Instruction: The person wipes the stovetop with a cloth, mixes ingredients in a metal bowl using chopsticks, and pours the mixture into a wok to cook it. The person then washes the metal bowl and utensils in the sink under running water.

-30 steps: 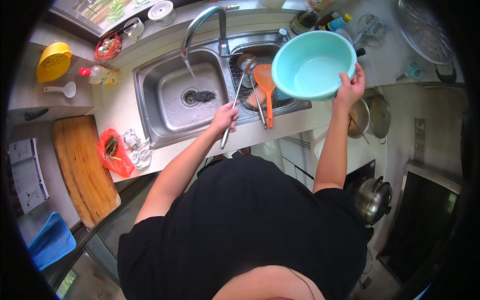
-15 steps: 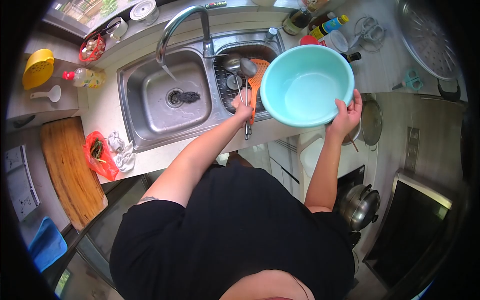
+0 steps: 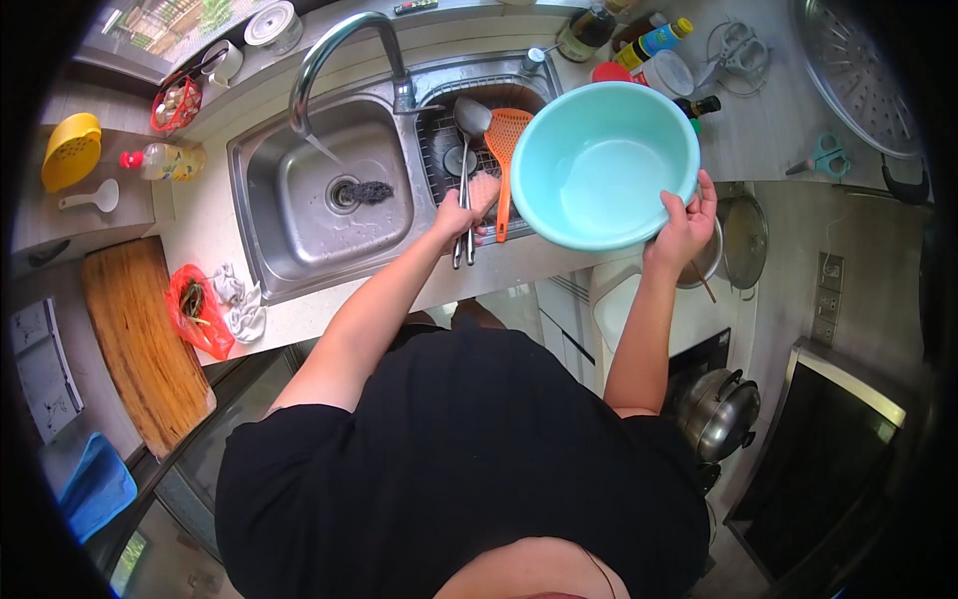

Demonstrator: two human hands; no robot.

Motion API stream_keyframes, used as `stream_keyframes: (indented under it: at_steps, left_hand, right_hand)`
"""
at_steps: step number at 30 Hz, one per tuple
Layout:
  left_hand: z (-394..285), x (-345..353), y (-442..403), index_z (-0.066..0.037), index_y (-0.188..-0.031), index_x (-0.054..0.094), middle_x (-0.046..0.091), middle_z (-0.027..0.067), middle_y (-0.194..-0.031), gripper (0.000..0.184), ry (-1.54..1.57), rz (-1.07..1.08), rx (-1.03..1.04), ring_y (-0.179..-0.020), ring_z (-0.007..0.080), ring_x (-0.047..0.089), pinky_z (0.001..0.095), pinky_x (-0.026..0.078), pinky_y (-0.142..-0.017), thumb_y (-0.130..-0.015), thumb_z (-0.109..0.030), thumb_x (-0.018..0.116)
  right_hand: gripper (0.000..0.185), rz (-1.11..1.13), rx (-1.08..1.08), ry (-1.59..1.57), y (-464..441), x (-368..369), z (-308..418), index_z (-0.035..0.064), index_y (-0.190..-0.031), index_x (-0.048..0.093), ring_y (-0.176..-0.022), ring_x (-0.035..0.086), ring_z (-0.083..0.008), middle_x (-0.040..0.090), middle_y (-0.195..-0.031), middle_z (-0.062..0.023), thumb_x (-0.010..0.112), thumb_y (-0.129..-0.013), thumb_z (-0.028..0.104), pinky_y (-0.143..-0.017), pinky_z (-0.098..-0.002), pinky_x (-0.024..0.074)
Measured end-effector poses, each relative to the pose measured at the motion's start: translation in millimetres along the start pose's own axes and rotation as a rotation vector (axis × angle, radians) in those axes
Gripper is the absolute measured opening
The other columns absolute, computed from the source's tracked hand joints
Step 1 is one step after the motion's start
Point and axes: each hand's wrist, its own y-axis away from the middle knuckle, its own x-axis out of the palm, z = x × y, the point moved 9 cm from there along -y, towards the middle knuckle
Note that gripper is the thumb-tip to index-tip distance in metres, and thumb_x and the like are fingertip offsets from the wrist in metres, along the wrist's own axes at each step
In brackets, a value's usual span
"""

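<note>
My left hand [image 3: 457, 214] is closed around the long metal handles of a ladle [image 3: 472, 118] and another utensil beside it, over the front edge of the smaller sink basin [image 3: 436, 125]. A pink textured piece [image 3: 483, 190], perhaps a sponge or cloth, shows by its fingers. Just right of that hand, an orange slotted skimmer [image 3: 509, 128] leans in the same basin, its handle over the front rim. My right hand [image 3: 685, 222] grips the right rim of a turquoise plastic basin [image 3: 611, 165], tilted toward me; its fingers are partly hidden behind the rim.
Water runs from the faucet [image 3: 301, 100] into the large sink [image 3: 299, 235], where a dark scrubber [image 3: 367, 192] lies by the drain. Bottles [image 3: 659, 42] crowd the back right counter. A red plastic bag [image 3: 200, 324] and white cloths [image 3: 246, 317] lie left; a steel pot [image 3: 720, 414] stands right.
My left hand has moved left with the metal utensils, away from the orange skimmer's handle. The two metal heads now overlap. The turquoise basin stays in my right hand, shifted slightly left in view.
</note>
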Motion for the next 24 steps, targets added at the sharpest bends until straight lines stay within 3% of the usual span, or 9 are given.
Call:
stream_keyframes:
  at_steps: [2, 3, 6, 7, 10, 14, 21, 24]
  left_hand:
    - [-9.0, -6.0, 6.9, -0.002, -0.104, 0.038, 0.057, 0.0108, -0.088, 0.038, -0.108, -0.039, 0.062, -0.058, 0.0222, 0.061, 0.0402, 0.053, -0.039, -0.075, 0.009, 0.058]
    - [-16.1, -11.7, 10.6, -0.003, -0.11, 0.04, 0.058, 0.0159, -0.09, 0.039, -0.252, -0.094, 0.084, -0.058, 0.0252, 0.062, 0.0419, 0.053, -0.044, -0.076, 0.009, 0.055]
    - [-45.0, -29.2, 14.3, 0.001, -0.115, 0.04, 0.059, 0.0255, -0.087, 0.035, -0.797, -0.293, 0.426, -0.074, 0.0401, 0.064, 0.0485, 0.053, -0.064, -0.082, -0.003, 0.051]
    - [-46.6, -32.7, 18.6, 0.003, -0.121, 0.04, 0.058, 0.0275, -0.098, 0.041, -0.922, -0.313, 0.468, -0.087, 0.0459, 0.06, 0.0492, 0.049, -0.076, -0.08, -0.003, 0.049]
    - [-65.3, -44.8, 48.2, 0.003, -0.121, 0.039, 0.057, 0.0262, -0.102, 0.042, -1.101, -0.4, 0.585, -0.088, 0.0448, 0.06, 0.0502, 0.05, -0.074, -0.08, 0.0, 0.048]
    - [-64.8, -79.8, 105.6, 0.001, -0.127, 0.036, 0.056, 0.0254, -0.105, 0.049, -1.232, -0.355, 0.603, -0.084, 0.0427, 0.061, 0.0497, 0.05, -0.07, -0.079, 0.002, 0.047]
    - [-41.2, -177.9, 201.6, 0.0, -0.13, 0.036, 0.053, 0.0229, -0.104, 0.052, -1.387, -0.491, 0.335, -0.08, 0.0402, 0.062, 0.0483, 0.051, -0.067, -0.078, 0.004, 0.046]
    - [-30.5, -210.0, 211.5, -0.001, -0.132, 0.035, 0.052, 0.0223, -0.105, 0.055, -1.408, -0.553, 0.245, -0.078, 0.0406, 0.062, 0.0484, 0.05, -0.067, -0.078, 0.005, 0.045]
  right_hand:
    - [0.057, 0.01, -0.007, 0.01, -1.1, 1.2, -0.5, -0.002, -0.124, 0.044, -0.089, 0.06, -0.0168, 0.063, -0.093, -0.0086, 0.055, -0.07, -0.017, -0.085, -0.0286, 0.0472]
    - [0.057, 0.012, -0.008, 0.02, -1.0, 2.3, -0.3, -0.002, -0.124, 0.044, -0.089, 0.06, -0.0167, 0.063, -0.092, -0.0084, 0.055, -0.07, -0.017, -0.084, -0.0285, 0.0473]
    - [0.057, 0.013, -0.018, 0.024, -1.4, 5.4, 1.2, -0.0022, -0.123, 0.044, -0.088, 0.06, -0.0166, 0.062, -0.092, -0.0082, 0.055, -0.069, -0.017, -0.083, -0.0284, 0.0476]
    - [0.057, 0.012, -0.022, 0.021, -1.3, 6.4, 2.0, -0.0022, -0.123, 0.044, -0.087, 0.06, -0.0166, 0.062, -0.092, -0.0082, 0.056, -0.069, -0.017, -0.083, -0.0285, 0.0478]
    - [0.056, -0.014, -0.02, 0.009, 1.9, 11.9, 10.3, -0.004, -0.122, 0.045, -0.089, 0.059, -0.0153, 0.062, -0.093, -0.0082, 0.057, -0.068, -0.014, -0.086, -0.0266, 0.0445]
    - [0.055, -0.014, -0.034, 0.031, 5.0, 15.4, 16.9, -0.0046, -0.121, 0.045, -0.09, 0.059, -0.0157, 0.063, -0.095, -0.0092, 0.057, -0.068, -0.014, -0.087, -0.027, 0.0443]
    - [0.055, 0.014, -0.051, 0.087, 11.4, 29.4, 10.3, -0.0039, -0.123, 0.043, -0.095, 0.06, -0.0191, 0.063, -0.1, -0.0112, 0.054, -0.071, -0.017, -0.085, -0.0299, 0.0477]
    - [0.054, 0.024, -0.013, 0.01, 19.7, 48.4, 6.0, -0.0049, -0.12, 0.046, -0.089, 0.06, -0.0167, 0.063, -0.094, -0.0093, 0.056, -0.068, -0.015, -0.084, -0.0277, 0.0459]
